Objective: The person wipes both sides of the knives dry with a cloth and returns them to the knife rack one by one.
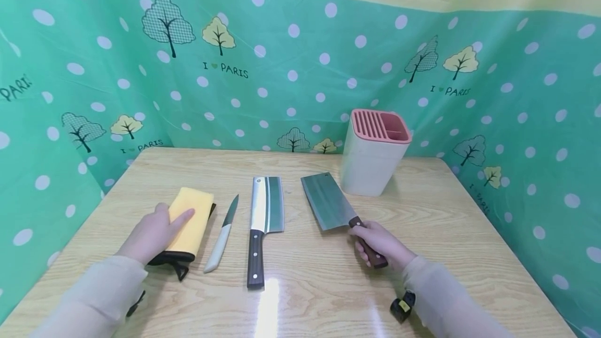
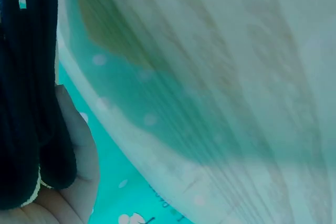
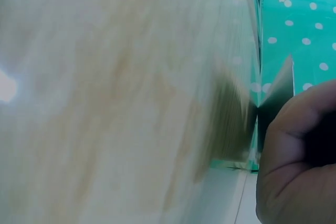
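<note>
At the left of the head view, my left hand [image 1: 152, 231] grips a folded yellow cloth [image 1: 190, 220] with a black underside, its thumb lying across the top. Dark folds of this cloth [image 2: 37, 87] fill the left edge of the left wrist view, beside the palm. My right hand [image 1: 382, 241] holds a cleaver [image 1: 328, 200] by its brown riveted handle, the wide blade pointing away to the upper left, low over the table. In the right wrist view, curled fingers [image 3: 294, 145] wrap the dark handle, with the blade [image 3: 278, 87] edge-on beyond them.
Between the hands lie a small knife [image 1: 223, 236] with a white handle and a second cleaver [image 1: 263, 228] with a black handle. A white knife block [image 1: 373, 166] with a pink slotted top stands at the back right of the wooden table [image 1: 310, 296]. A patterned green curtain [image 1: 291, 93] surrounds it.
</note>
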Motion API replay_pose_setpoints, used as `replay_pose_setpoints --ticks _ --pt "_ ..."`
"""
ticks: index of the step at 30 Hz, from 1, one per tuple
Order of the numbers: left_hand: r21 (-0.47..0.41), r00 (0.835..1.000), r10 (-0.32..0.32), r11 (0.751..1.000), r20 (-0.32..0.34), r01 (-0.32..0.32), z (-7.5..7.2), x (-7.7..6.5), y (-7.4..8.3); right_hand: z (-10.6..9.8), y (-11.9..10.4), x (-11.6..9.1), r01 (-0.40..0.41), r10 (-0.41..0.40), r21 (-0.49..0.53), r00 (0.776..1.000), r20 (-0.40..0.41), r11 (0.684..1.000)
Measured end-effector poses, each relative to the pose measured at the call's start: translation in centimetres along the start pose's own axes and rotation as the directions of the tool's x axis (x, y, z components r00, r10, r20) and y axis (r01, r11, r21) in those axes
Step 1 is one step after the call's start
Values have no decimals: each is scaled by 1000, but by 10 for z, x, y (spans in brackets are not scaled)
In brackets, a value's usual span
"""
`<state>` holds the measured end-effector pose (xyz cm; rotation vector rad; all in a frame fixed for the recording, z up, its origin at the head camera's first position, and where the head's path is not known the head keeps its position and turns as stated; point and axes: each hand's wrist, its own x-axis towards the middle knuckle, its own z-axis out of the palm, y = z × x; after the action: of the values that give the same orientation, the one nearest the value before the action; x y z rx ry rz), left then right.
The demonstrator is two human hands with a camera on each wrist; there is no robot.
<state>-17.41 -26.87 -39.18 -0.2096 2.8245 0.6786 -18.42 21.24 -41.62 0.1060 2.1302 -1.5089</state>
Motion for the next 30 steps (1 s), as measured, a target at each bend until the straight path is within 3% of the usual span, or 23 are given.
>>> replay_pose_setpoints --ticks 14,30 --pt "-120 999 29 992 -18 -31 -2 -6 14 2 2 0 15 -15 57 1000 -9 998" --pt "-140 997 69 988 -19 -71 -14 -5 31 11 -1 -4 36 -35 51 999 -10 998"
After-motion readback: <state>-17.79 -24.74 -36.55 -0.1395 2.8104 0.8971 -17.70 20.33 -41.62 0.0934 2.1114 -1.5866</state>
